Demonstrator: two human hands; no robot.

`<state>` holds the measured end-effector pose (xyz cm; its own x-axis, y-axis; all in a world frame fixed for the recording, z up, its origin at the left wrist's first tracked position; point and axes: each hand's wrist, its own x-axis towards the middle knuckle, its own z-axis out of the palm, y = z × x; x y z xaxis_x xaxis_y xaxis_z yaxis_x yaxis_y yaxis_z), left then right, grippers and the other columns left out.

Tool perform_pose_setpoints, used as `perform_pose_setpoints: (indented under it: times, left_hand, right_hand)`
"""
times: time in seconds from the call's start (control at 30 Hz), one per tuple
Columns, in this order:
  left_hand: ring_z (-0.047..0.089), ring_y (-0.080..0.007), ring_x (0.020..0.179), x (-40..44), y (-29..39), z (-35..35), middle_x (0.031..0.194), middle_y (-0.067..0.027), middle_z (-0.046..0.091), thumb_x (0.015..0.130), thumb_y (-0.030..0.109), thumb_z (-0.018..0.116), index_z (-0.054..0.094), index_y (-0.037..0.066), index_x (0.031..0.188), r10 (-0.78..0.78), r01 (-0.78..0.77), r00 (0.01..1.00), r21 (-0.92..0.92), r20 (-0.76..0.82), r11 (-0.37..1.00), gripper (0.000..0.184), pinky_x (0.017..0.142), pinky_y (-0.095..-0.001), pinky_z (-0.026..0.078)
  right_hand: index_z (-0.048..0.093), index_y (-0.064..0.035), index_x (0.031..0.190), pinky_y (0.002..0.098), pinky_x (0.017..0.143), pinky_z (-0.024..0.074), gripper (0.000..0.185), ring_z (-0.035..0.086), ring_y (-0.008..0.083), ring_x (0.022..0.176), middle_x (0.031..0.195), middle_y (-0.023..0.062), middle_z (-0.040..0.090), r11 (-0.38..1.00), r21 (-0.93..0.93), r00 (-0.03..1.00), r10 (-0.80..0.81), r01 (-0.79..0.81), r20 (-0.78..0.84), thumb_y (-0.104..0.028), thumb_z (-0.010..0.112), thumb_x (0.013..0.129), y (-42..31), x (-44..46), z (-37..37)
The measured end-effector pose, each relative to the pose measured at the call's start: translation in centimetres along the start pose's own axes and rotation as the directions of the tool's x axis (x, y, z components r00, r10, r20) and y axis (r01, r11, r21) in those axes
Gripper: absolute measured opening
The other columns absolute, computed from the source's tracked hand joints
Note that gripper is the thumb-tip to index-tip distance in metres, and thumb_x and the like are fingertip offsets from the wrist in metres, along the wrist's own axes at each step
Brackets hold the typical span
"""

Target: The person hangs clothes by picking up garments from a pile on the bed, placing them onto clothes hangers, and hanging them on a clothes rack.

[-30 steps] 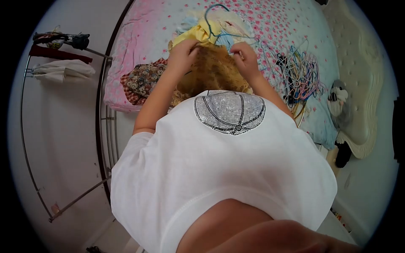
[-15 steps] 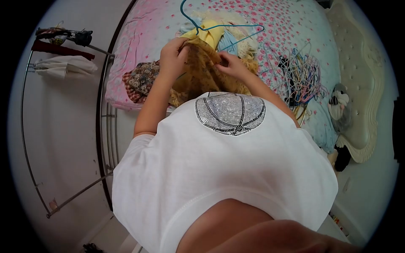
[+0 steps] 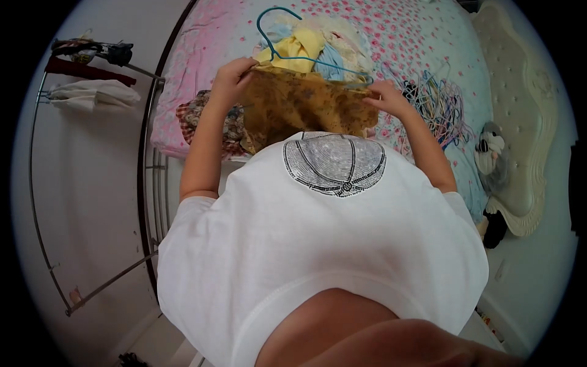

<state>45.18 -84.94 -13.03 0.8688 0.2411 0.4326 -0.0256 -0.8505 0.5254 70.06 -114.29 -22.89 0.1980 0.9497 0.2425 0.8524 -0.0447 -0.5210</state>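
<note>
A mustard-brown patterned garment [image 3: 306, 104] is stretched out between my two hands above the near side of the bed. My left hand [image 3: 235, 76] is closed on its upper left edge. My right hand [image 3: 389, 96] pinches the upper right edge. A teal hanger [image 3: 293, 58] rises over the garment's top edge, its hook pointing up and to the right; its lower part is hidden behind or inside the cloth. Just beyond lie a yellow cloth [image 3: 301, 46] and a pale blue cloth [image 3: 333, 58] in a heap.
The bed [image 3: 422, 27] has a floral cover. A tangle of hangers [image 3: 437, 110] lies to the right, near the tufted headboard [image 3: 520, 104]. Patterned folded clothes [image 3: 205, 122] sit on the left. A metal rack [image 3: 36, 183] with a white garment [image 3: 95, 95] stands by the wall.
My hands have moved apart, the right one going rightward, and the garment is now spread wide. The hanger has shifted left and down, with its arm closer to the garment's top edge.
</note>
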Motion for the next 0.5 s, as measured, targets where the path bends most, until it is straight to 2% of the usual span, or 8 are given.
perform_pose_setpoints:
  times: [0.03, 0.13, 0.17, 0.23, 0.37, 0.5]
  left_hand:
    - [0.057, -0.0248, 0.068, 0.0, -0.1, 0.2, 0.079, -0.0139, 0.059, 0.072, 0.000, 0.057, 0.058, 0.000, 0.093, 0.035, -0.035, 0.999, -0.010, 0.031, 0.999, 0.021, 0.062, -0.0294, 0.045]
    - [0.058, -0.0267, 0.069, 0.1, -0.2, 0.9, 0.078, -0.0142, 0.059, 0.072, 0.001, 0.058, 0.057, 0.001, 0.092, 0.057, -0.057, 0.997, 0.005, 0.047, 0.998, 0.020, 0.062, -0.0303, 0.045]
    - [0.058, -0.0274, 0.070, 0.1, -0.3, 0.9, 0.078, -0.0141, 0.059, 0.072, 0.002, 0.059, 0.057, 0.001, 0.092, 0.047, -0.049, 0.996, 0.022, 0.080, 0.999, 0.020, 0.062, -0.0308, 0.045]
    - [0.058, -0.0287, 0.072, 0.0, -0.4, 0.8, 0.077, -0.0138, 0.059, 0.072, 0.003, 0.059, 0.058, 0.002, 0.091, 0.023, -0.033, 0.989, 0.061, 0.147, 0.998, 0.019, 0.063, -0.0317, 0.045]
    - [0.058, -0.0298, 0.073, -0.1, -0.3, 1.4, 0.077, -0.0133, 0.059, 0.072, 0.004, 0.060, 0.058, 0.003, 0.091, 0.118, -0.126, 0.986, 0.061, 0.117, 0.990, 0.019, 0.064, -0.0326, 0.046]
    - [0.058, -0.0296, 0.075, -0.3, 0.4, 3.7, 0.081, -0.0135, 0.059, 0.071, 0.004, 0.061, 0.058, 0.003, 0.092, 0.149, -0.155, 0.982, 0.040, 0.116, 0.987, 0.021, 0.065, -0.0327, 0.046]
  right_hand:
    - [0.049, 0.0006, 0.069, 0.0362, 0.057, 0.0373, 0.029, 0.047, 0.0295, 0.061, 0.062, 0.0142, 0.048, 0.997, 0.042, 0.998, 0.064, -0.065, 0.016, -0.025, 0.062, 0.073, 0.4, 0.0, -0.6]
    - [0.049, 0.0007, 0.071, 0.0359, 0.063, 0.0383, 0.025, 0.047, 0.0291, 0.070, 0.070, 0.0139, 0.048, 1.000, 0.003, 0.989, 0.010, -0.009, -0.145, -0.021, 0.061, 0.073, 0.4, -0.4, -2.2]
    - [0.049, 0.0012, 0.071, 0.0356, 0.068, 0.0391, 0.021, 0.046, 0.0282, 0.076, 0.077, 0.0125, 0.048, 0.994, -0.009, 0.991, 0.107, -0.108, -0.085, -0.016, 0.061, 0.072, 0.2, -0.7, -2.8]
    - [0.049, 0.0013, 0.070, 0.0352, 0.069, 0.0396, 0.020, 0.046, 0.0275, 0.077, 0.077, 0.0110, 0.048, 0.996, -0.001, 0.985, 0.084, -0.085, -0.151, -0.014, 0.061, 0.071, -0.5, -1.0, -3.5]
    - [0.049, 0.0019, 0.071, 0.0351, 0.069, 0.0384, 0.016, 0.046, 0.0270, 0.077, 0.079, 0.0110, 0.047, 0.997, -0.065, 0.972, -0.046, 0.032, -0.232, -0.008, 0.061, 0.069, -1.5, -1.2, -4.1]
    - [0.051, 0.0003, 0.075, 0.0352, 0.072, 0.0401, 0.016, 0.046, 0.0260, 0.083, 0.081, 0.0092, 0.047, 0.997, -0.059, 0.980, -0.059, 0.048, -0.192, -0.010, 0.062, 0.069, -4.0, -0.3, -4.7]
